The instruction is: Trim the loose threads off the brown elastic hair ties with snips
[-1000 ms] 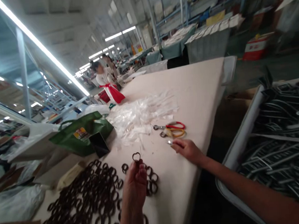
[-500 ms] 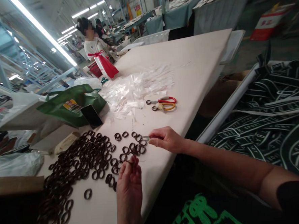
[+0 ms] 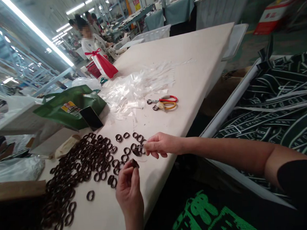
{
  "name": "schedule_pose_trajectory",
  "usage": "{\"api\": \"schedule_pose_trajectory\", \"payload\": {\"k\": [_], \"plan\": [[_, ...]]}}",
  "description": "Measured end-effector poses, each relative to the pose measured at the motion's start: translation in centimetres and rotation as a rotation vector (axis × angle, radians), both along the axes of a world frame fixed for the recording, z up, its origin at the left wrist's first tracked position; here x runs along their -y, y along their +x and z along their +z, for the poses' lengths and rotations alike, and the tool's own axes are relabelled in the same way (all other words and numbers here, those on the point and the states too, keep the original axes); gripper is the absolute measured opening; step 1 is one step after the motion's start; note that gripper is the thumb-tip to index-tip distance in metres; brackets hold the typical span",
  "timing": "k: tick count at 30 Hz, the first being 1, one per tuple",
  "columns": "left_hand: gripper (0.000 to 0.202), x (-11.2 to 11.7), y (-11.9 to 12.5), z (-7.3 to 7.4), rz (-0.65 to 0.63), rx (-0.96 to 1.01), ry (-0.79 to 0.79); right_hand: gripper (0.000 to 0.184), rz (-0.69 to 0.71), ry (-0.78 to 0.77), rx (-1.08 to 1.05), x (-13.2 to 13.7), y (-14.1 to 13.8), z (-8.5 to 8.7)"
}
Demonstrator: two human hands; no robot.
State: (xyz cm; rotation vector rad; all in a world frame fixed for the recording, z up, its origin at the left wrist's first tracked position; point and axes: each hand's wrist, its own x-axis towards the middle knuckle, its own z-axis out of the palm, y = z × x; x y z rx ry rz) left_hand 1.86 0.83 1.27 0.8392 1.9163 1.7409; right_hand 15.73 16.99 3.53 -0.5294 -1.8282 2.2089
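My left hand [image 3: 130,189] is raised over the near side of the table. Its thumb and fingers pinch a small dark brown loop [image 3: 134,163], partly covered by the fingertips. To the right and a little farther off, my right hand [image 3: 162,144] is closed, its fingertips pressed together just beside several loose loops [image 3: 127,151]. What it grips is hidden by the fingers; no blade shows now. A large heap of the same dark loops [image 3: 80,161] spreads to the left of both hands, and a single loop [image 3: 90,195] lies apart near the front.
Scissors with red handles [image 3: 172,99] and a yellow-handled pair [image 3: 170,105] lie beyond my right hand. Clear plastic strips [image 3: 141,84], a green bag [image 3: 62,112] and a phone [image 3: 91,118] sit behind the heap. Right of the table edge, a bin holds dark lettered straps [image 3: 278,111].
My right hand has turned, and the metal blade tip that stuck out of its fingers is out of sight. My left hand has rotated, with the loop now at its fingertips. The view shifted slightly.
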Motion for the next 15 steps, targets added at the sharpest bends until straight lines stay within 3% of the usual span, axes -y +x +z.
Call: {"api": "schedule_pose_trajectory", "payload": {"k": [3, 6, 9, 11, 13, 15], "plan": [[0.005, 0.1, -0.1, 0.1, -0.083, -0.464, -0.054, 0.051, -0.094, 0.066, 0.006, 1.1, -0.8, -0.6], [0.009, -0.1, -0.1, 0.1, -0.1, -0.614, -0.053, 0.043, -0.161, 0.258, 0.014, 2.3, -1.4, -1.5], [0.012, -0.2, -0.2, 0.0, -0.129, -0.64, -0.043, 0.032, -0.198, 0.348, 0.054, 3.1, -1.8, -2.1], [0.014, -0.1, -0.3, -0.1, -0.138, -0.635, -0.05, 0.025, -0.214, 0.307, 0.056, 3.3, -2.0, -2.3], [0.024, 0.2, -0.3, -0.2, -0.095, -0.523, -0.054, 0.022, -0.215, 0.164, 0.043, 3.2, -2.2, -2.3], [0.039, 0.5, -0.3, -0.3, -0.038, -0.267, -0.056, 0.024, -0.197, -0.038, 0.028, 3.2, -2.3, -2.2]]}}
